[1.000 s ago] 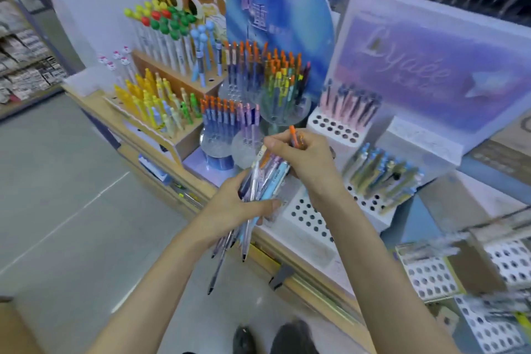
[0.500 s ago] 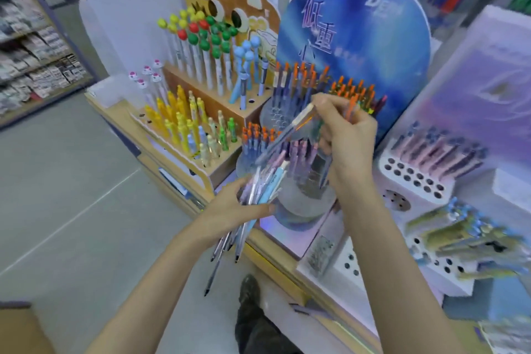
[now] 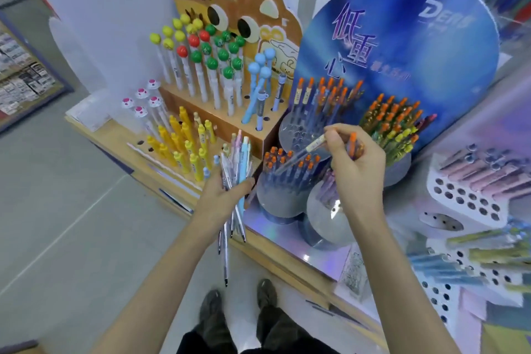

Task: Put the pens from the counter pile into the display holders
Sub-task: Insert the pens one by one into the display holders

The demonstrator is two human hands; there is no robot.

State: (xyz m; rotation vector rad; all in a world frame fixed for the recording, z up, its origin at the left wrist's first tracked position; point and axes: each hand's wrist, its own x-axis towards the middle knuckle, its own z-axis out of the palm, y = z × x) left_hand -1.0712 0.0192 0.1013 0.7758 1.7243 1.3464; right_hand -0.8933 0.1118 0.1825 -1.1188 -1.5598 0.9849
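Fingers of the right hand pinch a pen at centre frame; the left hand grips a splayed bundle, so some could slide out.

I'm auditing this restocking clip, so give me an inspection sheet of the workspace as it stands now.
Surface: wooden counter, crowded with pen displays.
Job's things: pen bundle, held off the counter; one pen angled tip-down toward the front round holder.
Clutter: glittery packet near the counter edge.
Hands: left hand grips the bundle; right hand pinches the pen, plus orange-capped pens.
Cables: nothing seen.
Surroundings: grey floor, shelves far left, the person's shoes below.
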